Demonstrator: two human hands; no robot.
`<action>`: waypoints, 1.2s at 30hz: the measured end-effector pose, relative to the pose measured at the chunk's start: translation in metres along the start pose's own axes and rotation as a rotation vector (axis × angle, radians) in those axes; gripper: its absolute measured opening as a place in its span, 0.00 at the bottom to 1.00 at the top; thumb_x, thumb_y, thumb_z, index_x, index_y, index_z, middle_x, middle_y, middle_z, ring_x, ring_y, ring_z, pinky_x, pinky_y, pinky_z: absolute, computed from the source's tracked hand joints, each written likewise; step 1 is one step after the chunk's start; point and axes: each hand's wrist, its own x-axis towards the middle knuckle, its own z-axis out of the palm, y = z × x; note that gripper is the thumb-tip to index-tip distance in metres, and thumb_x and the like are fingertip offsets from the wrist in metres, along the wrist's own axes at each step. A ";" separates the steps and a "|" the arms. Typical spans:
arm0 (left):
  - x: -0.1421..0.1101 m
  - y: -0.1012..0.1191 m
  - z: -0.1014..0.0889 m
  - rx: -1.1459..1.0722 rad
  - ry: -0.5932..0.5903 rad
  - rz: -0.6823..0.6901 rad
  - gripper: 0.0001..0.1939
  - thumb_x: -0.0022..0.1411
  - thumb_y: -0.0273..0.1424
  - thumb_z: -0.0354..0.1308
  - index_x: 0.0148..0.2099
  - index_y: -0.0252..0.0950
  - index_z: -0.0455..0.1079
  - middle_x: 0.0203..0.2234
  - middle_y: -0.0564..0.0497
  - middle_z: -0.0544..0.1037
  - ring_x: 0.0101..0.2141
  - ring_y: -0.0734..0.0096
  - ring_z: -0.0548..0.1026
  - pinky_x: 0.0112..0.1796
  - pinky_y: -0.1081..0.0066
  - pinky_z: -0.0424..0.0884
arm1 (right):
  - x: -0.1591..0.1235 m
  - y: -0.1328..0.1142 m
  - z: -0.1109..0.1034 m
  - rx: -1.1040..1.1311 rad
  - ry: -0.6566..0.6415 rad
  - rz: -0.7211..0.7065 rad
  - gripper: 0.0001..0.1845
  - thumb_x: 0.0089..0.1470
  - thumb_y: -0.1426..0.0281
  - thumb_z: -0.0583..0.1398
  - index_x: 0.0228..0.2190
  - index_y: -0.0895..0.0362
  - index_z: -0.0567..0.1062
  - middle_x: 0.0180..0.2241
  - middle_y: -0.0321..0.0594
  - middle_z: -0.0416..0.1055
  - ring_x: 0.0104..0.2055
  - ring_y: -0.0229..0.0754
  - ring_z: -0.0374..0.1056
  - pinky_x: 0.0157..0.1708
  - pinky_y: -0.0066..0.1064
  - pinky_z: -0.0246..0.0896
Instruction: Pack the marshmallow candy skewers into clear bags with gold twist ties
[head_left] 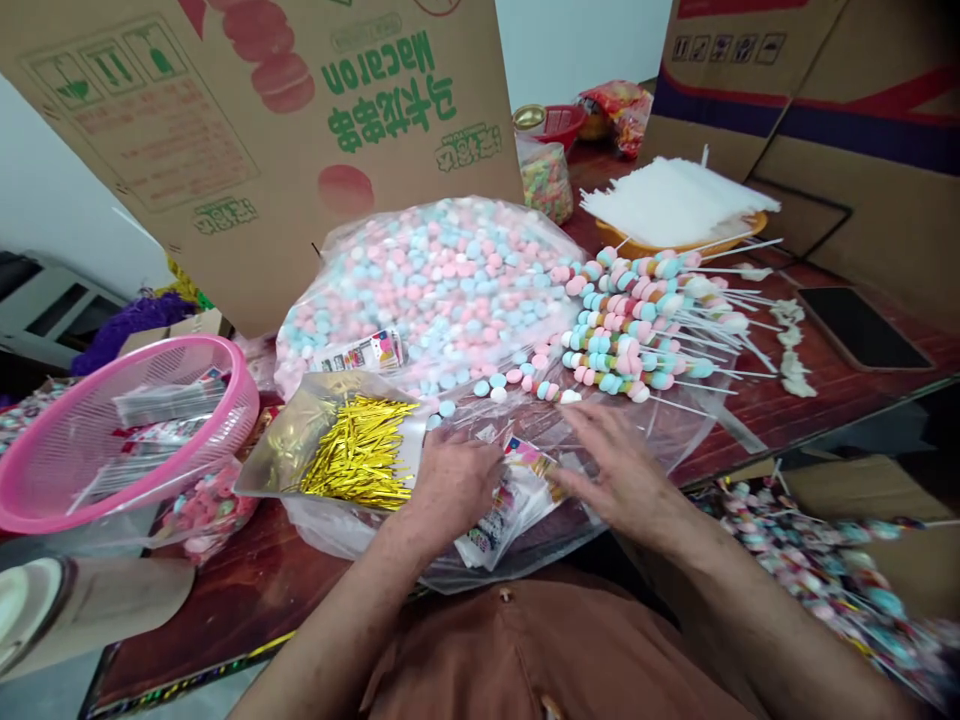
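Observation:
My left hand (pixel 459 482) is at the left edge of a small pile of printed plastic bags (pixel 517 500). Its fingers are curled inward, and what they hold, if anything, is hidden. On the right side of the pile, my right hand (pixel 619 468) has its fingers spread, with the thumb close to the bags. Just beyond it lie several marshmallow skewers (pixel 622 330) in pink and blue, their white sticks pointing right. Gold twist ties (pixel 358 450) fill a clear tray (pixel 277 450) to the left of my left hand.
Behind my hands bulges a big clear bag of pink and blue marshmallows (pixel 442 270). A pink basket (pixel 236 400) with packets stands left, near a clear jar (pixel 112 610). White sticks (pixel 675 200), a phone (pixel 862 328) and cardboard boxes (pixel 300 130) surround. Finished-looking skewers (pixel 832 560) lie lower right.

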 end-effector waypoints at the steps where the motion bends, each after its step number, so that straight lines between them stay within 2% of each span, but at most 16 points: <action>1: -0.002 0.003 -0.008 0.032 -0.050 0.095 0.12 0.61 0.28 0.47 0.35 0.36 0.72 0.32 0.47 0.78 0.37 0.63 0.73 0.45 0.60 0.58 | 0.002 -0.006 -0.001 0.055 -0.016 -0.052 0.21 0.53 0.63 0.56 0.48 0.58 0.67 0.45 0.50 0.67 0.48 0.52 0.59 0.47 0.44 0.55; 2: -0.004 0.005 -0.014 0.049 -0.098 0.160 0.12 0.61 0.27 0.47 0.34 0.36 0.72 0.32 0.47 0.78 0.36 0.63 0.73 0.45 0.61 0.59 | 0.004 -0.012 0.000 0.135 -0.042 -0.083 0.15 0.54 0.65 0.55 0.43 0.58 0.70 0.39 0.47 0.69 0.44 0.49 0.62 0.44 0.41 0.57; 4: -0.008 0.007 -0.019 0.039 -0.109 0.140 0.10 0.61 0.28 0.48 0.35 0.36 0.71 0.32 0.48 0.77 0.36 0.64 0.72 0.44 0.62 0.61 | 0.007 -0.025 0.009 0.331 -0.066 -0.024 0.10 0.57 0.67 0.52 0.30 0.57 0.72 0.26 0.39 0.69 0.31 0.41 0.63 0.34 0.32 0.58; 6: -0.012 0.007 -0.014 -0.015 0.005 0.013 0.09 0.58 0.31 0.53 0.41 0.36 0.69 0.36 0.46 0.76 0.38 0.62 0.71 0.43 0.63 0.62 | 0.006 -0.032 0.022 0.520 -0.054 0.147 0.12 0.57 0.68 0.52 0.26 0.57 0.71 0.20 0.34 0.64 0.24 0.36 0.59 0.26 0.27 0.55; 8: -0.015 0.005 -0.003 -0.158 0.108 -0.088 0.11 0.55 0.31 0.56 0.42 0.34 0.68 0.36 0.46 0.76 0.37 0.63 0.71 0.39 0.66 0.64 | 0.005 -0.033 0.030 0.652 -0.069 0.277 0.11 0.56 0.67 0.53 0.26 0.57 0.70 0.19 0.32 0.63 0.23 0.35 0.58 0.24 0.25 0.53; 10: -0.017 0.002 0.008 -0.351 0.121 -0.130 0.06 0.56 0.30 0.55 0.36 0.34 0.68 0.29 0.50 0.75 0.31 0.69 0.71 0.32 0.72 0.64 | 0.006 -0.032 0.029 0.653 -0.085 0.290 0.10 0.55 0.66 0.53 0.26 0.57 0.70 0.21 0.33 0.63 0.25 0.36 0.59 0.26 0.25 0.54; 12: -0.017 -0.003 0.012 -0.464 0.109 -0.137 0.05 0.57 0.29 0.53 0.31 0.34 0.66 0.23 0.53 0.72 0.26 0.72 0.68 0.28 0.74 0.62 | 0.009 -0.031 0.021 0.580 -0.101 0.207 0.07 0.54 0.67 0.55 0.28 0.58 0.70 0.27 0.36 0.66 0.30 0.38 0.61 0.30 0.27 0.55; 14: -0.019 -0.009 0.009 -0.499 0.062 -0.057 0.07 0.58 0.31 0.52 0.30 0.34 0.66 0.23 0.53 0.72 0.26 0.73 0.68 0.28 0.75 0.62 | 0.013 -0.032 0.013 0.527 -0.135 0.090 0.05 0.53 0.70 0.56 0.30 0.58 0.69 0.30 0.38 0.67 0.33 0.38 0.61 0.32 0.27 0.54; 17: -0.022 -0.012 0.002 -0.429 0.035 0.055 0.08 0.60 0.30 0.50 0.33 0.35 0.68 0.28 0.51 0.74 0.31 0.70 0.70 0.33 0.72 0.64 | 0.016 -0.035 0.013 0.511 -0.145 0.046 0.06 0.54 0.72 0.53 0.26 0.58 0.68 0.24 0.35 0.64 0.28 0.36 0.59 0.28 0.26 0.52; 20: -0.027 -0.007 0.008 -0.341 0.201 -0.021 0.09 0.58 0.30 0.52 0.41 0.34 0.68 0.36 0.46 0.75 0.37 0.64 0.71 0.37 0.67 0.66 | 0.013 -0.039 0.026 0.509 -0.066 0.109 0.08 0.54 0.71 0.53 0.24 0.58 0.68 0.21 0.32 0.62 0.24 0.34 0.56 0.25 0.25 0.50; 24: -0.030 0.000 0.030 -0.477 0.371 -0.085 0.08 0.61 0.30 0.49 0.39 0.35 0.67 0.31 0.48 0.75 0.32 0.69 0.72 0.33 0.71 0.68 | 0.011 -0.033 0.033 0.502 -0.037 0.159 0.13 0.55 0.66 0.52 0.21 0.58 0.66 0.19 0.32 0.61 0.23 0.34 0.55 0.23 0.24 0.51; 27: -0.030 -0.008 0.038 -0.451 0.426 -0.005 0.09 0.62 0.30 0.47 0.38 0.35 0.68 0.28 0.49 0.75 0.31 0.70 0.73 0.33 0.72 0.69 | 0.019 -0.008 0.017 0.346 -0.075 0.210 0.17 0.57 0.63 0.51 0.22 0.58 0.68 0.20 0.34 0.63 0.24 0.35 0.58 0.24 0.25 0.54; 30: -0.029 -0.020 0.038 -0.349 0.460 0.003 0.10 0.62 0.30 0.47 0.39 0.34 0.69 0.30 0.47 0.76 0.33 0.68 0.74 0.34 0.71 0.70 | 0.028 0.029 -0.001 -0.162 -0.063 0.237 0.11 0.55 0.67 0.53 0.31 0.60 0.73 0.30 0.45 0.70 0.35 0.45 0.63 0.34 0.32 0.57; 32: -0.029 -0.025 0.038 -0.322 0.440 0.006 0.11 0.63 0.30 0.46 0.41 0.34 0.69 0.31 0.47 0.77 0.33 0.68 0.75 0.34 0.72 0.71 | 0.031 0.050 -0.006 -0.461 -0.172 0.225 0.10 0.53 0.71 0.53 0.33 0.61 0.74 0.34 0.49 0.70 0.39 0.50 0.63 0.37 0.36 0.55; 34: -0.029 -0.027 0.040 -0.313 0.417 0.041 0.12 0.63 0.30 0.46 0.42 0.35 0.70 0.32 0.46 0.77 0.35 0.68 0.75 0.35 0.71 0.71 | 0.032 0.065 -0.007 -0.565 -0.280 0.199 0.12 0.54 0.75 0.51 0.31 0.60 0.75 0.33 0.49 0.71 0.39 0.49 0.64 0.37 0.35 0.55; 36: -0.030 -0.027 0.044 -0.315 0.411 0.082 0.12 0.63 0.29 0.46 0.43 0.35 0.69 0.35 0.46 0.76 0.37 0.68 0.74 0.37 0.71 0.71 | 0.034 0.075 -0.012 -0.559 -0.302 0.178 0.15 0.55 0.77 0.48 0.32 0.61 0.74 0.33 0.47 0.71 0.37 0.45 0.65 0.37 0.32 0.55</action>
